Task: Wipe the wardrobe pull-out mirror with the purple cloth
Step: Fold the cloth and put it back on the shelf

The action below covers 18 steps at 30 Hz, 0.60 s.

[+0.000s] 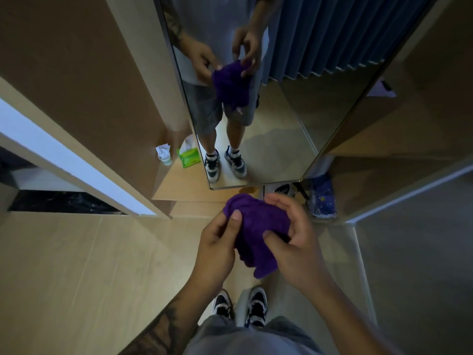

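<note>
The purple cloth (257,230) is bunched up between both hands in front of my waist. My left hand (217,245) pinches its left side with thumb on top. My right hand (294,234) grips its right side with curled fingers. The tall pull-out mirror (286,116) stands straight ahead, its bottom edge just beyond the cloth. Its glass reflects my legs, my shoes, both hands and the cloth. Neither hand touches the mirror.
Wardrobe panels (84,80) flank the mirror on both sides. A green wipes pack (189,156) and a small bottle (163,155) sit on the wooden ledge left of the mirror's foot. A blue bag (321,198) lies at its right foot. My shoes (240,306) stand on light wooden floor.
</note>
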Each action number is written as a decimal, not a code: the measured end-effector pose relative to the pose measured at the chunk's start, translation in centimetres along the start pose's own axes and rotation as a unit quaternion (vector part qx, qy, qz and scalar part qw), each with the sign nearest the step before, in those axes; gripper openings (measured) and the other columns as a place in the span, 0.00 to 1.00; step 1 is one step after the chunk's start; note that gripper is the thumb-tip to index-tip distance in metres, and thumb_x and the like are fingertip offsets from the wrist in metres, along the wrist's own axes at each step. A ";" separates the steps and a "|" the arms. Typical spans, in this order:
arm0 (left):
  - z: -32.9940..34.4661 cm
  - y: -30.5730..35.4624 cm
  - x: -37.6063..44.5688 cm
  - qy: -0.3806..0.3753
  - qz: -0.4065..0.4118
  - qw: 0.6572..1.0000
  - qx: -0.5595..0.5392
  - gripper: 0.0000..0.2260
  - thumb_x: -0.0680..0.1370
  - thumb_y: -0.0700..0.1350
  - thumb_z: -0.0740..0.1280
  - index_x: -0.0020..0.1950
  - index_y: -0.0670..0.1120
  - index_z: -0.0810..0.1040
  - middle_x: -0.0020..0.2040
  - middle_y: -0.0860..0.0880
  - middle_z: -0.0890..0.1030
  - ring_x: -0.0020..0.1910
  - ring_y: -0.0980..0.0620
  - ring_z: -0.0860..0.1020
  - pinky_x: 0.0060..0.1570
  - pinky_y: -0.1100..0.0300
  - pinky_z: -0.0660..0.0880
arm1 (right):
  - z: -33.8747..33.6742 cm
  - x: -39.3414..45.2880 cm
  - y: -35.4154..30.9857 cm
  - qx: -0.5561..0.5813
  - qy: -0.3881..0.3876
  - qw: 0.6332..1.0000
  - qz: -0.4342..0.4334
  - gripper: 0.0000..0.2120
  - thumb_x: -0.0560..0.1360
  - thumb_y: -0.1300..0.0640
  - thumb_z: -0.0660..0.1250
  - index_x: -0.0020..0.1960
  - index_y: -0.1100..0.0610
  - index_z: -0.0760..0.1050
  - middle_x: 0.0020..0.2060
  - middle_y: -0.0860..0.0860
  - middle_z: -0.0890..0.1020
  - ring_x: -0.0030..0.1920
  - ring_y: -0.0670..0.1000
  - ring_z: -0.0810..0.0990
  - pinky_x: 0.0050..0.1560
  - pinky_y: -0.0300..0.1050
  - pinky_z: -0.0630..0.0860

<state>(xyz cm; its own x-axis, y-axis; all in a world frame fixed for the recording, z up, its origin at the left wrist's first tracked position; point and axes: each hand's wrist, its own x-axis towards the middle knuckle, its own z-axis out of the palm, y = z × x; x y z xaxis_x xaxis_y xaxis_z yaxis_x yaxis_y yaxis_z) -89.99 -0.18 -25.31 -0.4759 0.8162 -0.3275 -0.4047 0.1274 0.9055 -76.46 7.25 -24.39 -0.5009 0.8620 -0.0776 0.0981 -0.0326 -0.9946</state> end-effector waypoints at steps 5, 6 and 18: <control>-0.5 0.5 -0.7 -0.001 -0.032 0.996 -0.080 0.14 0.82 0.51 0.66 0.65 0.54 0.84 0.63 0.45 0.85 0.65 0.45 0.83 0.60 0.51 0.82 | -1.2 -1.0 0.0 0.018 0.037 0.999 0.005 0.28 0.75 0.65 0.72 0.64 0.36 0.76 0.61 0.41 0.82 0.57 0.47 0.85 0.49 0.41 0.83; -0.3 0.7 -0.7 -0.009 -0.034 0.995 -0.097 0.15 0.82 0.51 0.66 0.67 0.53 0.83 0.64 0.45 0.85 0.65 0.45 0.82 0.59 0.53 0.82 | -1.4 -1.0 0.1 0.012 0.051 0.999 0.012 0.28 0.75 0.65 0.73 0.64 0.35 0.76 0.61 0.40 0.82 0.58 0.46 0.84 0.50 0.42 0.83; 1.3 1.7 -1.7 -0.054 -0.068 0.977 -0.194 0.18 0.84 0.49 0.63 0.74 0.52 0.76 0.69 0.43 0.82 0.67 0.42 0.81 0.60 0.48 0.82 | -1.7 -1.9 1.4 0.178 -0.030 0.940 0.291 0.22 0.74 0.48 0.77 0.65 0.56 0.81 0.58 0.55 0.87 0.60 0.57 0.85 0.69 0.65 0.75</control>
<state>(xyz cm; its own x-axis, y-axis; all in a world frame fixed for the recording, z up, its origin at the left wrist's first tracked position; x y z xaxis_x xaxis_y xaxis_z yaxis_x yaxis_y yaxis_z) -88.87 -0.58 -22.84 -0.3204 0.8637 -0.3892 -0.7339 0.0334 0.6784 -73.95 6.41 -25.53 -0.4995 0.6166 -0.6085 0.0815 -0.6658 -0.7416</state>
